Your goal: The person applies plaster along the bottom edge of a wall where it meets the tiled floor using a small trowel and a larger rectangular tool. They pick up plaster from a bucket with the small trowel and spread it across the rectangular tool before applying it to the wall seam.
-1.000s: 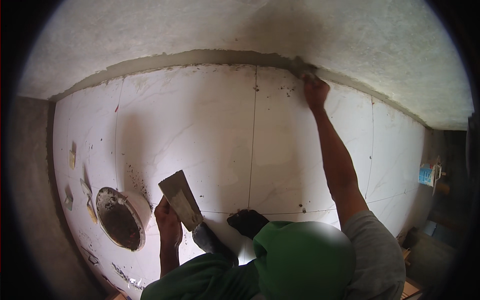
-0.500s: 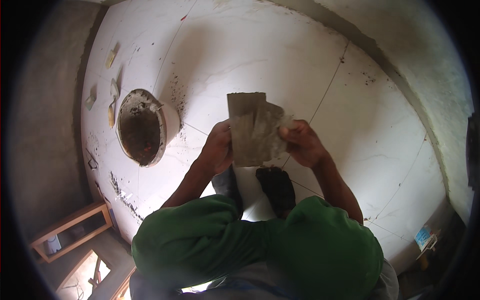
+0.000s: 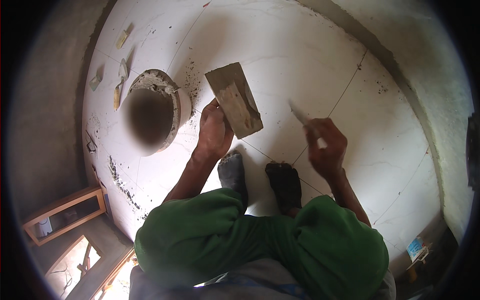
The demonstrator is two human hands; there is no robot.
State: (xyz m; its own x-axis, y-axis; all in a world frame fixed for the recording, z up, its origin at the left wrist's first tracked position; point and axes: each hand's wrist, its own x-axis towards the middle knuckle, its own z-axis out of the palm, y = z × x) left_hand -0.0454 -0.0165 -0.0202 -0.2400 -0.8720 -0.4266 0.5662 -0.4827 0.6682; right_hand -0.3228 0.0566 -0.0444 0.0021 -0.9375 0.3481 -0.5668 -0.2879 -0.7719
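Observation:
My left hand (image 3: 215,131) grips a rectangular plastering float (image 3: 234,100) from below, tilted over the floor in front of my feet. Grey-brown mortar is smeared on its face, with a paler streak in the middle. To its right, my right hand (image 3: 327,147) pinches a thin, flat scraper blade (image 3: 298,111), seen nearly edge-on and slightly blurred. The blade is apart from the float. Left of my left hand stands a round bucket (image 3: 185,105) with mortar caked around its rim; a dark blur hides most of its inside.
Large white tiles (image 3: 280,50) cover the floor, with mortar crumbs around the bucket. A pointing trowel (image 3: 120,82) lies beyond it at the left, near a small pale scraper (image 3: 122,39) and another small tool (image 3: 95,82). A wooden frame (image 3: 65,215) is at the lower left.
The scraper has come off the float's face and moved right with my right hand. My left hand has tilted the float and shifted it slightly left and up.

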